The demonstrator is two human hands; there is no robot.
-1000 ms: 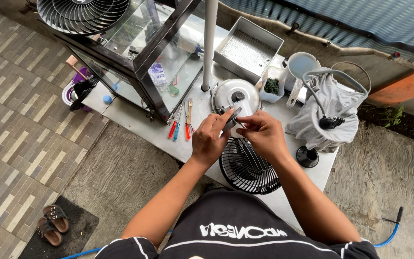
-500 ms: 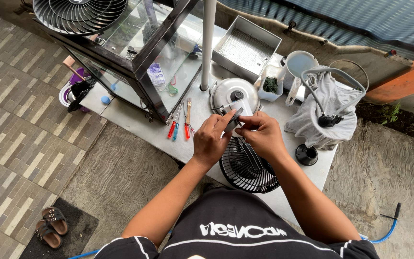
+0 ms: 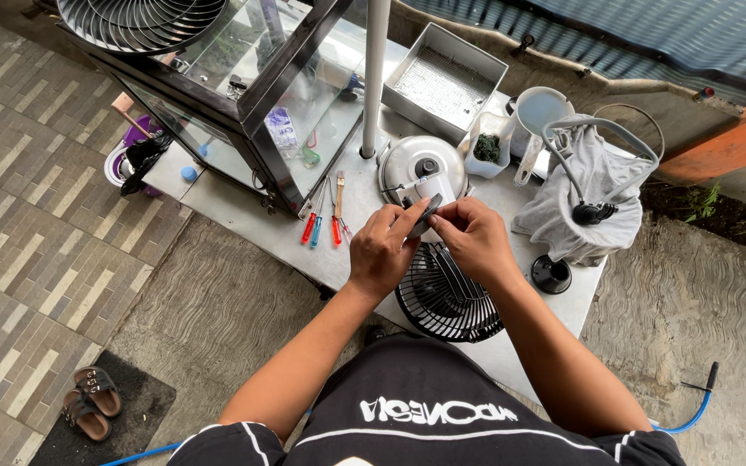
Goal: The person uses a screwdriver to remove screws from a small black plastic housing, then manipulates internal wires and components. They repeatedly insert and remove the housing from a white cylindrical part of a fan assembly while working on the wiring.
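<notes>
Dark small fan part pinched between left hand and right hand, above black fan grille. Looks light, stiff, maybe slippery; best gripped by its edges. Screwdrivers left of hands.

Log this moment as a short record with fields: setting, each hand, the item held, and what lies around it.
setting: metal worktable outdoors, seen from above
left hand: fingers pinch the small dark part
right hand: grips the same part from the other side
below hands: black fan grille lying on the table
behind hands: round silver motor housing
left of hands: screwdrivers with red and blue handles
right of hands: grey cloth with a cable and plug on it
far side: glass cabinet, metal tray
</notes>
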